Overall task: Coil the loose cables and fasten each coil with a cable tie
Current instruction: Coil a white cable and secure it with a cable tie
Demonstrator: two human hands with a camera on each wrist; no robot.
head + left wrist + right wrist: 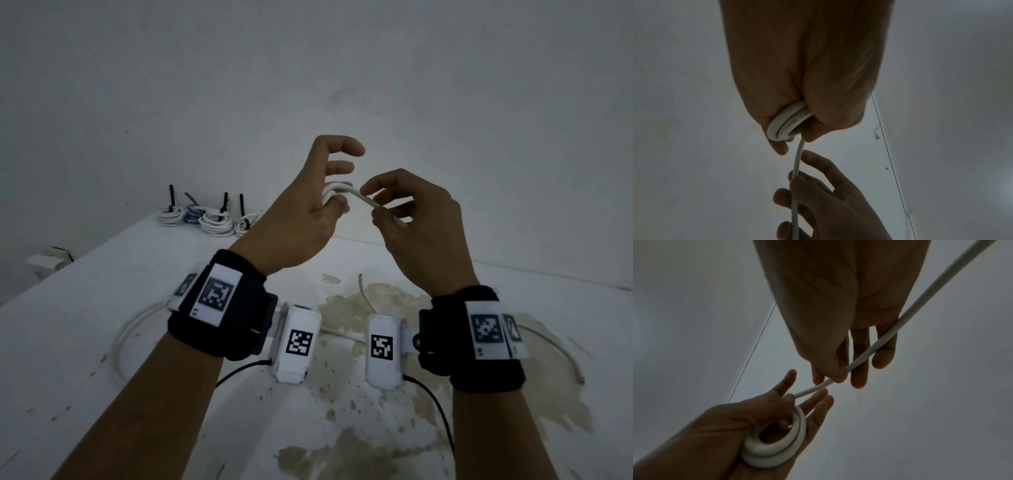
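My left hand (335,171) is raised above the table and holds a small white cable coil (334,193). The thumb presses the coil against the palm while the upper fingers stretch out. In the right wrist view the coil (777,443) shows two or three turns lying in the left hand (793,402). A straight run of the same white cable (359,197) leaves the coil to the right. My right hand (373,205) pinches it between thumb and forefinger, close to the coil. Past the right hand (836,378) the cable (879,344) trails away under the palm.
Several tied coils (202,217) with upright black cable ties sit at the table's far left corner. Loose white cable (126,339) curves on the stained white table (85,342) under my wrists, with more at the right (555,346). A grey wall stands behind.
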